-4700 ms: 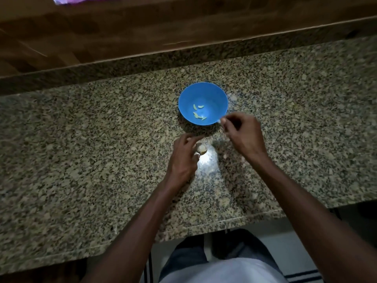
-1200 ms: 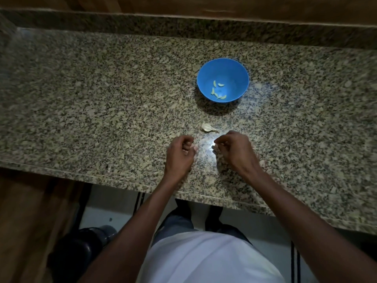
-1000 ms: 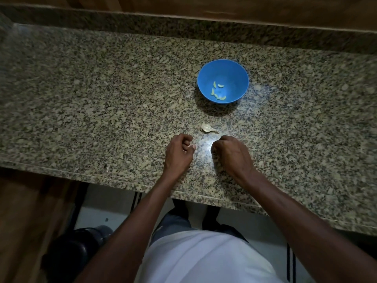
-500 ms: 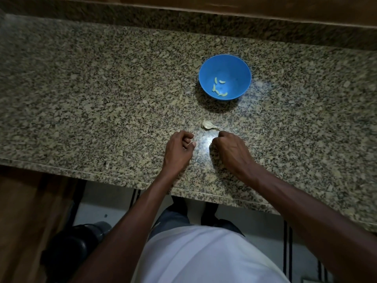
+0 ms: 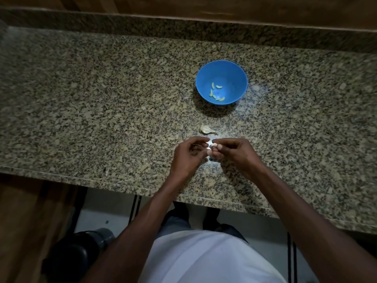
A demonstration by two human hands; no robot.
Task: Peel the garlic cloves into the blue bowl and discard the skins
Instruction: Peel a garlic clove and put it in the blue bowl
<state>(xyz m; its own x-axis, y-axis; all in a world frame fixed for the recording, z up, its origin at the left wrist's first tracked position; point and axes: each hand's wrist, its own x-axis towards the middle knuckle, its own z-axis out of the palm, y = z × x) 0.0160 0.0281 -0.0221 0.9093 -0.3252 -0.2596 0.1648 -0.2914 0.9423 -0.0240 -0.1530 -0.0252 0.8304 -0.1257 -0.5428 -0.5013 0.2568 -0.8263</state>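
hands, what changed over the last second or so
The left hand and right hand, apart with curled fingers a second ago, have come together and now pinch one small garlic clove between their fingertips. Unchanged: the bowl with its peeled cloves, and the garlic piece on the counter.

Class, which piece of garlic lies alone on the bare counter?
The pale garlic piece between the blue bowl and the hands; others sit inside the bowl or in fingers.

Blue bowl (image 5: 234,78); pale yellow-green cloves (image 5: 216,92); speckled tan-black granite counter (image 5: 102,99); whitish garlic skin (image 5: 206,129)
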